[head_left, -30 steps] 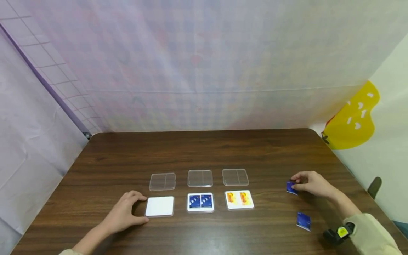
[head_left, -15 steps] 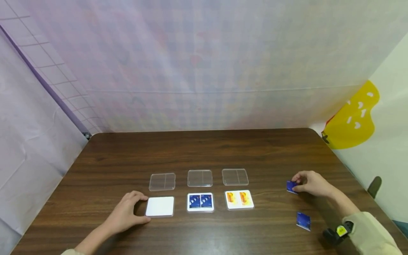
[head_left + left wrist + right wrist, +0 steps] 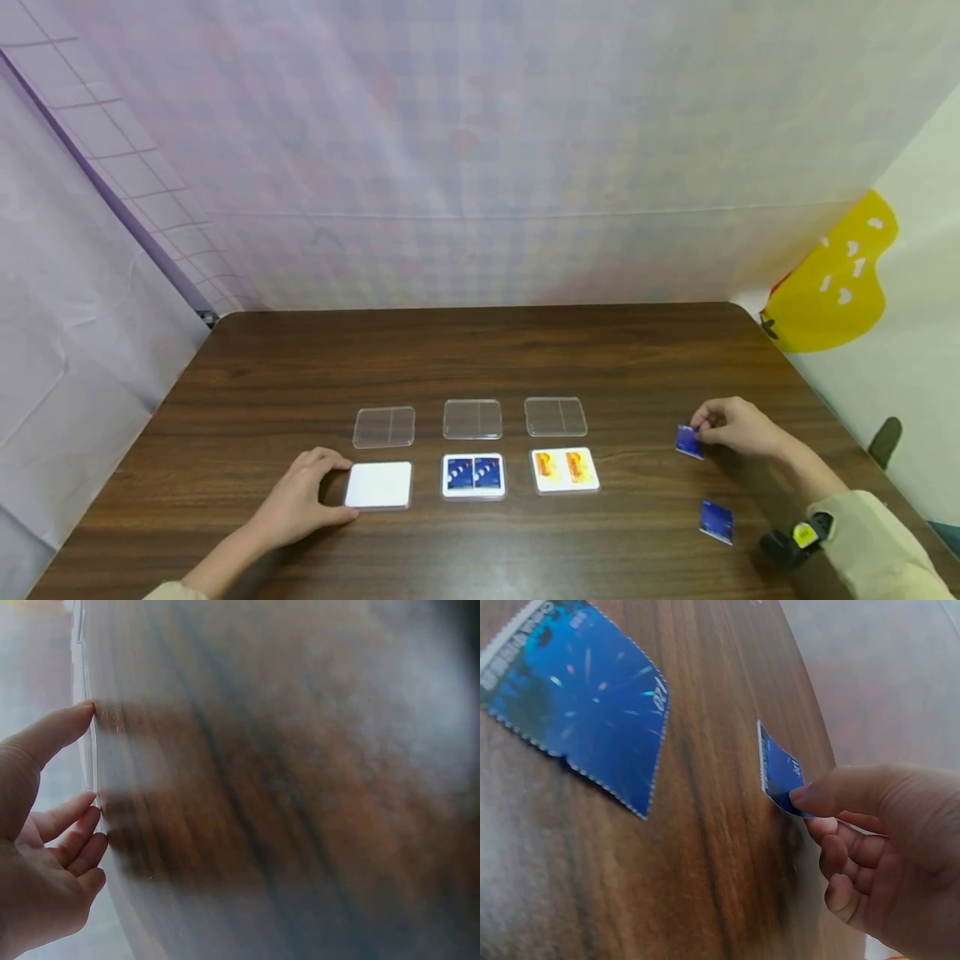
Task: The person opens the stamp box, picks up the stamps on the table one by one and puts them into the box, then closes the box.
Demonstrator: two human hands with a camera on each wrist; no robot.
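Note:
In the head view my left hand (image 3: 295, 502) is at the left end of a clear plastic case with a white card (image 3: 378, 485). Its thumb and fingers straddle the case's two left corners and hold it flat on the table. My right hand (image 3: 738, 427), far to the right, pinches a blue stamp (image 3: 687, 442) between thumb and fingers. The right wrist view shows that stamp (image 3: 780, 771) slightly bent, partly under the thumb. A second blue stamp (image 3: 604, 697), with perforated edges, lies nearer on the wood.
Beside the white-card case lie a case with two blue stamps (image 3: 473, 477) and a case with two orange-yellow stamps (image 3: 565, 470). Three transparent lids (image 3: 384, 427) form a row behind them. A curtain (image 3: 465, 167) hangs behind the brown table (image 3: 480, 358).
My left hand has shifted slightly right, closer around the white-card case. My right hand stays at the same stamp, with its fingers moved a little. The other stamps and cases stay put.

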